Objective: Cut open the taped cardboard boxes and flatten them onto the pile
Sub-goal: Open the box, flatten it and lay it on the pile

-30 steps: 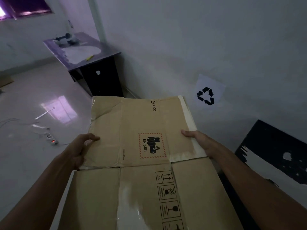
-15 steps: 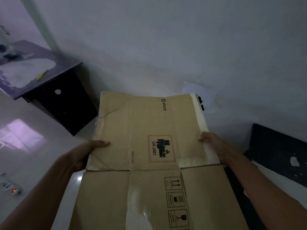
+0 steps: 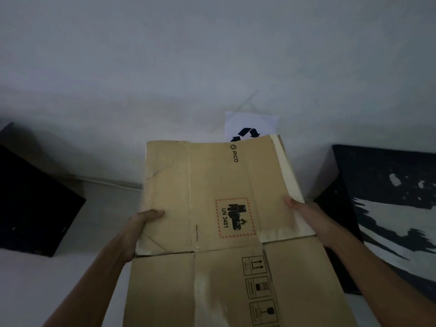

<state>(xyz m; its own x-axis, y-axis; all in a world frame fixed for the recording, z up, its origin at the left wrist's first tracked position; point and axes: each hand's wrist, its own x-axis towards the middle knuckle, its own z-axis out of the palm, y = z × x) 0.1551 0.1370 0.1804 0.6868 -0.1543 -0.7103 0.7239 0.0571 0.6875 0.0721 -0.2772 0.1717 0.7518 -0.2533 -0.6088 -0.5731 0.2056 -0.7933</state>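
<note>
Cardboard box (image 3: pixel 212 232) flattened, left hand (image 3: pixel 139 227) and right hand (image 3: pixel 309 218) gripping its edges, fingers hidden beneath, recycling sign (image 3: pixel 250 125) half covered

Dim room, pale wall (image 3: pixel 212 55)

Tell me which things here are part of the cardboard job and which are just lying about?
Part of the job:
flattened cardboard box
left hand, right hand, holding its side edges
recycling sign on the wall

Just lying about:
black cabinet
black-and-white board
</note>
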